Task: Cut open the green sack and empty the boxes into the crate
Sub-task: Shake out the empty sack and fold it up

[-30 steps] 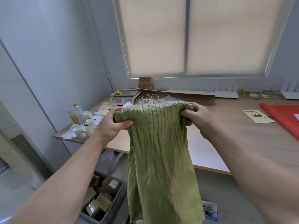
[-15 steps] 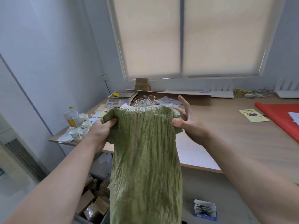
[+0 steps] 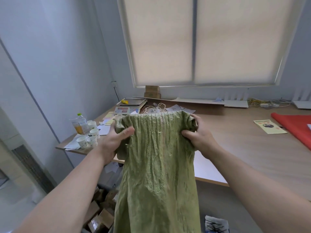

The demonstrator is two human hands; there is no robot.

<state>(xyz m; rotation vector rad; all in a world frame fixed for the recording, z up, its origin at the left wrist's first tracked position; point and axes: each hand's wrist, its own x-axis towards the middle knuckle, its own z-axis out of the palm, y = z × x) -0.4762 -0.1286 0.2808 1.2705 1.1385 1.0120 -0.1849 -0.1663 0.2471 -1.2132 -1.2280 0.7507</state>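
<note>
The long wooden table (image 3: 244,148) runs under the window. On its left end stand paper cups (image 3: 87,141), a bottle (image 3: 80,123) and a weighing scale (image 3: 130,105), with white string (image 3: 157,106) just beside the scale. Two small cardboard boxes (image 3: 152,92) sit stacked at the back. A red sheet (image 3: 296,126) and a leaflet (image 3: 269,126) lie on the right. A white sheet (image 3: 208,169) lies at the near edge.

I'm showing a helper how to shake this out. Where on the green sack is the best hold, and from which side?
Grip the bunched upper edge at its two corners, one hand from each side, as the left hand and right hand do. The green sack hangs limp and long, so that hold likely keeps it spread and hanging straight.
</note>
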